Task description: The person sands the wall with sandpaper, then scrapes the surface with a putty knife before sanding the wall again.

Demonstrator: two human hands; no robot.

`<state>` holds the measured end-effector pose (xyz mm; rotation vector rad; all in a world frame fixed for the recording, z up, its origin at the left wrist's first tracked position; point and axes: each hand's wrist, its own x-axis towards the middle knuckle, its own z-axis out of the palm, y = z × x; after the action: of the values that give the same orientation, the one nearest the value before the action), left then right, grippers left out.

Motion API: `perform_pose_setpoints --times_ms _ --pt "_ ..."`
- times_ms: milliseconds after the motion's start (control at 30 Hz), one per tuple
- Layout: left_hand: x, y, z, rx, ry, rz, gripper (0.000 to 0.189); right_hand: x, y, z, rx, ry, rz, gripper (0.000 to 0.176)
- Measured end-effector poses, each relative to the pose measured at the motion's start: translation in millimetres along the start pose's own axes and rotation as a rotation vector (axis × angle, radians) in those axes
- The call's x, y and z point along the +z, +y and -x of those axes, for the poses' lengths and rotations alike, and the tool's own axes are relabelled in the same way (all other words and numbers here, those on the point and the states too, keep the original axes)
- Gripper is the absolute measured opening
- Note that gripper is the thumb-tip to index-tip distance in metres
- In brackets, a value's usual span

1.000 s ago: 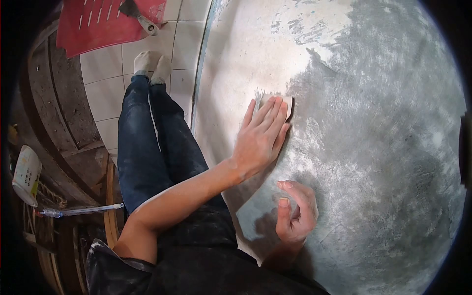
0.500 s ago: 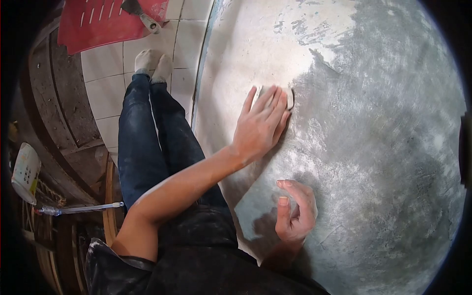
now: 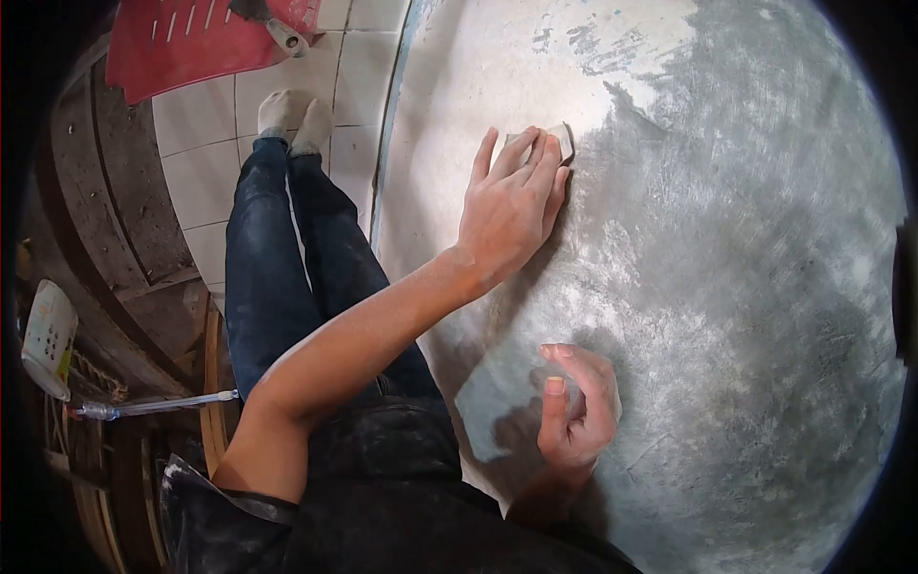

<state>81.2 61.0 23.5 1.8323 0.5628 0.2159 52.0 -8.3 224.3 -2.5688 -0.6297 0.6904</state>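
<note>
My left hand (image 3: 507, 206) reaches across and lies on a small pale rectangular block (image 3: 566, 143), pressing it flat to the wall. Its fingers spread over the block, hiding most of it, and the outermost finger rests apart. The wall (image 3: 708, 287) is whitish toward the upper left and mottled grey elsewhere, with the block near where the two tones meet. Lower down, my right hand (image 3: 579, 400) hovers by the grey part with nothing in it. Its fingers are bent, leaving a gap to the thumb.
A red plastic piece with slots (image 3: 206, 48) lies on the white tiled floor (image 3: 196, 187), a putty knife (image 3: 277, 31) on it. At left are a white plastic basket (image 3: 50, 335), a clear tube-like rod (image 3: 158, 407) and wooden boards (image 3: 212, 383). My feet (image 3: 295, 120) stand on the tiles.
My left hand has slid up along the wall with the block, the forearm following. My right hand stays almost where it was.
</note>
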Motion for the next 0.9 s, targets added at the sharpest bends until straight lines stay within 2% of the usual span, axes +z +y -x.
perform_pose_setpoints --times_ms 167,267,400,567,767,900 --pt "-6 13 29 0.029 -0.040 0.039 0.037 -1 1 1 0.006 -0.005 -0.020 0.028" --pt "-6 5 14 0.044 -0.054 -0.027 0.037 0 1 1 0.009 -0.007 -0.023 0.028" --pt "2 -7 -4 0.062 0.021 -0.016 0.038 0 1 0 0.003 -0.008 -0.003 0.028" --pt "-8 10 27 0.031 -0.081 0.018 0.041 1 2 -1 0.005 -0.008 -0.020 0.028" --pt "-1 -9 -6 0.089 -0.041 -0.052 0.038 2 3 -1 -0.009 -0.007 -0.016 0.028" --pt "-6 15 19 -0.016 -0.042 0.073 0.039 2 3 -1 -0.011 -0.005 -0.031 0.027"
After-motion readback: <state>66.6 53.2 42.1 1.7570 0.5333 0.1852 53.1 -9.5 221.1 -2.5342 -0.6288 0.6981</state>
